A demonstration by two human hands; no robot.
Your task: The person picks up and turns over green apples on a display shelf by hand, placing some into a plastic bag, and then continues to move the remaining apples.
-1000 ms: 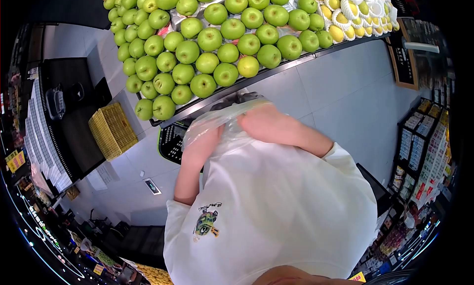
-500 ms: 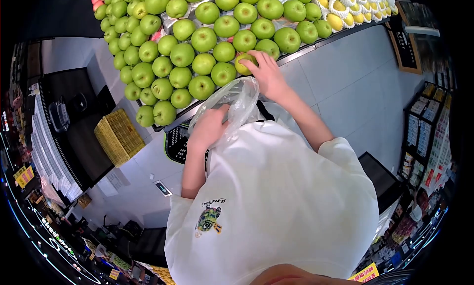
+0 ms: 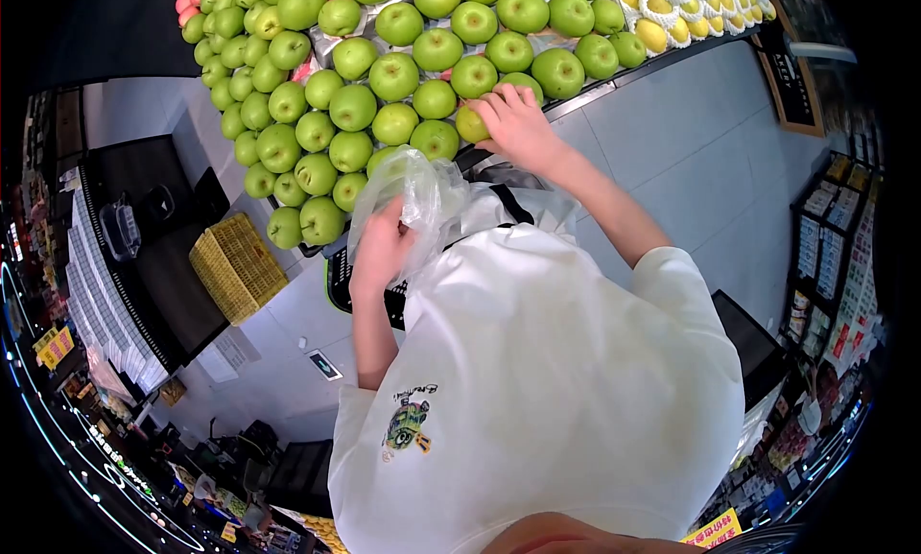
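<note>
My left hand (image 3: 381,247) is closed on a clear plastic bag (image 3: 419,194), which bulges up in front of the nearest apples and partly covers one. My right hand (image 3: 523,130) has its fingers curled over a yellowish-green apple (image 3: 471,124) at the front edge of the display. That apple still sits beside its neighbours, and the fingertips hide its right side. Rows of green apples (image 3: 394,76) spread out beyond both hands.
Yellow fruit in white foam nets (image 3: 662,2) lies at the far right of the stand. A black basket (image 3: 338,281) shows below my left hand. A yellow woven basket (image 3: 238,269) stands on the left, and a dark sign board (image 3: 789,82) at the right.
My left hand has shifted left with the plastic bag, which now stands over the front apples. My right hand stays at the same apple, with its fingers further round it.
</note>
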